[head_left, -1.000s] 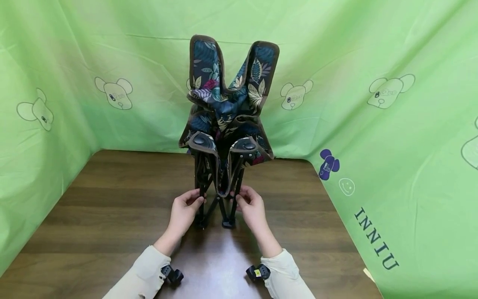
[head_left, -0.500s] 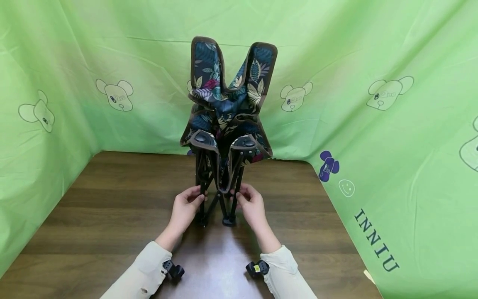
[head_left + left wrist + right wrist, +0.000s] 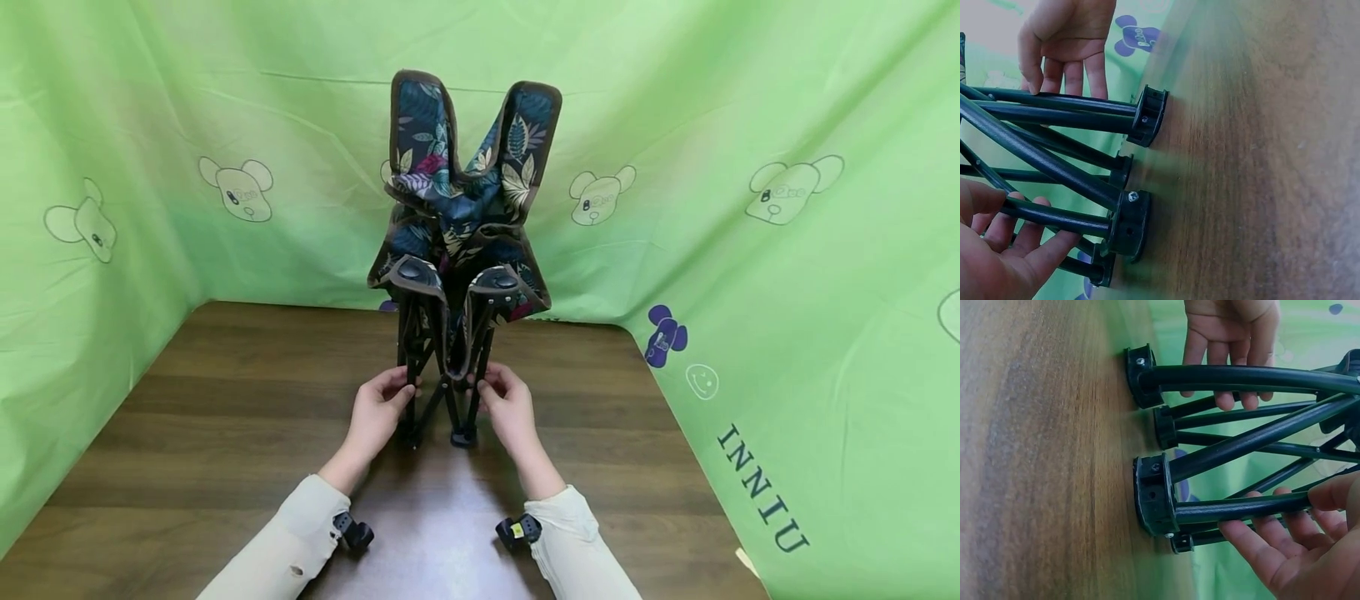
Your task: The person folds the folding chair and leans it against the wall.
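Observation:
A folding camp chair [image 3: 468,200] with dark leaf-print fabric and black tube legs stands upright and mostly folded in the head view. My left hand [image 3: 378,408] pinches one front leg tube near its lower end, thumb on the near side and fingers behind. On the opposite front leg, my right hand [image 3: 512,410] has the same kind of pinch. Up close in the left wrist view, the crossed tubes run into black plastic feet [image 3: 1130,228] at the tabletop. The right wrist view shows the right thumb and fingers around a tube [image 3: 1241,509] just above its foot.
The chair is on a brown wooden table [image 3: 247,433]. Green cloth [image 3: 300,83] printed with bear outlines hangs behind and along both sides, close behind the chair's fabric. Black wrist cameras [image 3: 355,532] are strapped over both pale sleeves [image 3: 281,542].
Both hands and the chair's feet have shifted slightly away from me across the table. The grip on the legs stays the same, and the chair's folded shape looks nearly unchanged.

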Motion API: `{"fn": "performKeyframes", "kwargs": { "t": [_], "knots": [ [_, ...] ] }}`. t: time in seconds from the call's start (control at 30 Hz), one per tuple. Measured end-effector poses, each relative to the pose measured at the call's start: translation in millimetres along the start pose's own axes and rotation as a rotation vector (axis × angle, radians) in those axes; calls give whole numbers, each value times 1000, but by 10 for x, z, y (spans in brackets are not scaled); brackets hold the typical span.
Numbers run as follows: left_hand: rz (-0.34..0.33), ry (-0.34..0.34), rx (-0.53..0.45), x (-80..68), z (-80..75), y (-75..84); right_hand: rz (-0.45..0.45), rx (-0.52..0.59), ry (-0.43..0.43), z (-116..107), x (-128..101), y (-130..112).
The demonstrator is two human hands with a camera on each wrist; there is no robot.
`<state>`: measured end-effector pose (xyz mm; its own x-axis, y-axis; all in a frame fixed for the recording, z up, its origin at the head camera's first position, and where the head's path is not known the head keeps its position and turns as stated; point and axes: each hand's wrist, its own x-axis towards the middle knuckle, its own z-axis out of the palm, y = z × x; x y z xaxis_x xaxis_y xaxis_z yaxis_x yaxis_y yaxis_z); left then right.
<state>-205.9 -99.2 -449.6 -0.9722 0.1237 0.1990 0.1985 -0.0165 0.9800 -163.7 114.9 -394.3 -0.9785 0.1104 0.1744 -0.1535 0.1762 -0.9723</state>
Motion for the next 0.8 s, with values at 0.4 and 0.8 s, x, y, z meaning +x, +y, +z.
{"fn": "performKeyframes", "kwargs": {
  "t": [0.4,0.8],
  "knots": [
    [-5,10,31,-27,4,12,22,-33,-8,-6,33,103],
    [-8,-10,31,-143,42,402,-12,-13,46,2,83,269]
  ]
}}
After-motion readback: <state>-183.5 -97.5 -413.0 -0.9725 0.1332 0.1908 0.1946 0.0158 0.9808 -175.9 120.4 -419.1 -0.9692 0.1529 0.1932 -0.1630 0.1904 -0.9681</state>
